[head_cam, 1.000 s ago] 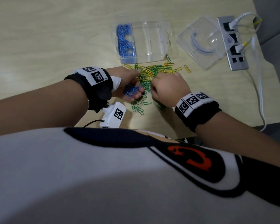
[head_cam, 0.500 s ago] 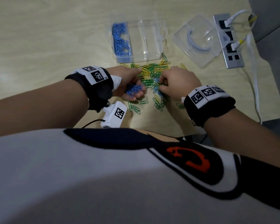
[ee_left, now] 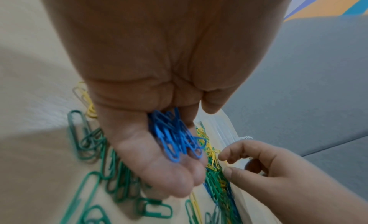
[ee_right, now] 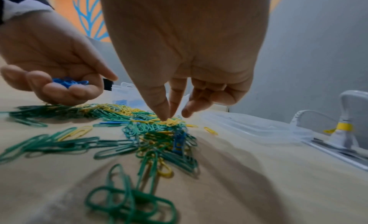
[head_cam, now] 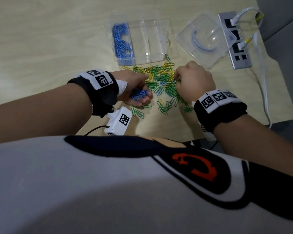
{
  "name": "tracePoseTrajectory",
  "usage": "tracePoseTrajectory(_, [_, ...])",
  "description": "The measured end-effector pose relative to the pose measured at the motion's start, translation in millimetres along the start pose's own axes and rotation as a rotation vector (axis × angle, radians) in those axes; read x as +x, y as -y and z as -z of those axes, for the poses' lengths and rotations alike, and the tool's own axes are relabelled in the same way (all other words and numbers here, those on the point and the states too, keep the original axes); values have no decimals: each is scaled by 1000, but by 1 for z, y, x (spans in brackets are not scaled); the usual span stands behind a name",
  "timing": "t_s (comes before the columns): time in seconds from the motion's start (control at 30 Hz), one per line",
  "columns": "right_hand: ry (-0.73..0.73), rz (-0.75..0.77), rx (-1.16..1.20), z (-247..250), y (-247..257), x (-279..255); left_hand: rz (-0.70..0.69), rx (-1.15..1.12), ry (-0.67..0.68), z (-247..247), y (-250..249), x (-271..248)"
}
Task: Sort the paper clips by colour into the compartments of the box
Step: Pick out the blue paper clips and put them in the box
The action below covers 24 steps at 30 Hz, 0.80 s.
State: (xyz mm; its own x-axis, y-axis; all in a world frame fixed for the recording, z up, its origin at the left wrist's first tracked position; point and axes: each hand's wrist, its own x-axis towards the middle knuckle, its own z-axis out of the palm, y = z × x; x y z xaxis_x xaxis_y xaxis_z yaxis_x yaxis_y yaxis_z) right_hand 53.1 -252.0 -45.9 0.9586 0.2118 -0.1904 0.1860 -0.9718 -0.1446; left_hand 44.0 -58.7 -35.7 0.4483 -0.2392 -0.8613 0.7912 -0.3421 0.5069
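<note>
Over pile, left hand (head_cam: 135, 92) cupping blue clips (head_cam: 139, 95)

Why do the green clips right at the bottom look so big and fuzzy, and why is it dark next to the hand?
Right wrist view: the very wide lens swells the nearest green clips and they blur; the right hand shades the table beneath. Left wrist view: the blue clips look smeared. Head view: sharper, dim at the edges.

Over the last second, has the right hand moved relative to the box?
Yes: the right hand shifted right across the clip pile, toward the clear lid beside the box.
</note>
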Motion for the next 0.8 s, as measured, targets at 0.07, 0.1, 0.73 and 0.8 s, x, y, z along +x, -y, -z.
tracePoseTrajectory(0.07, [4, 61, 29, -2, 6, -2, 9, -2, 6, -2, -1, 0])
tracePoseTrajectory(0.1, [37, 79, 18, -4, 10, -2, 11, -1, 11, -3, -1, 0])
tracePoseTrajectory(0.73, [44, 99, -17, -11, 17, 4, 14, 2, 34, -2, -4, -2])
tracePoseTrajectory(0.8, [49, 112, -46, -14, 21, 4, 11, 2, 27, -1, -3, -3])
